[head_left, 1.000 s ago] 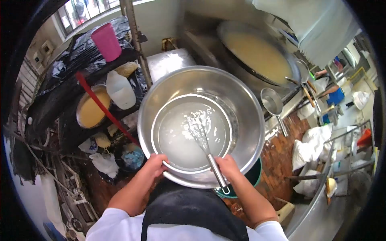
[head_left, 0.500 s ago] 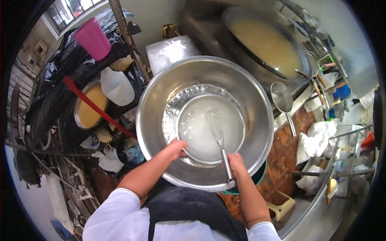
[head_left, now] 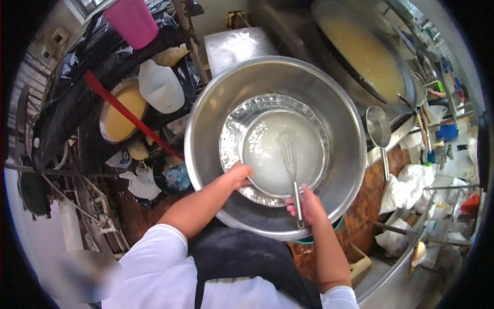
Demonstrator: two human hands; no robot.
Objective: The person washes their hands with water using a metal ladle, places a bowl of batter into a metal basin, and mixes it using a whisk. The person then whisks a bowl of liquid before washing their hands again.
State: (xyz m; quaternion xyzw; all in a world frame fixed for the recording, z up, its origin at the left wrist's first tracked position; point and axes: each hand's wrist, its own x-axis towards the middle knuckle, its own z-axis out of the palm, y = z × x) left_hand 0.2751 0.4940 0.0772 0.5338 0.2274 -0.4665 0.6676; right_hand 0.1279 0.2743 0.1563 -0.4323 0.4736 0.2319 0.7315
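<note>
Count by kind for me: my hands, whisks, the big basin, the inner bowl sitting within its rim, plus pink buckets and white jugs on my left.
Hands: 2 (left hand, right hand)
Whisk: 1
Big basin: 1
Inner bowl: 1
Pink bucket: 1
White jug: 1
Total: 7

White short-sleeved shirt (head_left: 149, 268), black apron (head_left: 242, 257)

Large-scale kitchen, wide steel bowl (head_left: 329, 87), wire whisk (head_left: 289, 157), huge pan (head_left: 408, 82) of cloudy liquid (head_left: 365, 51)
</note>
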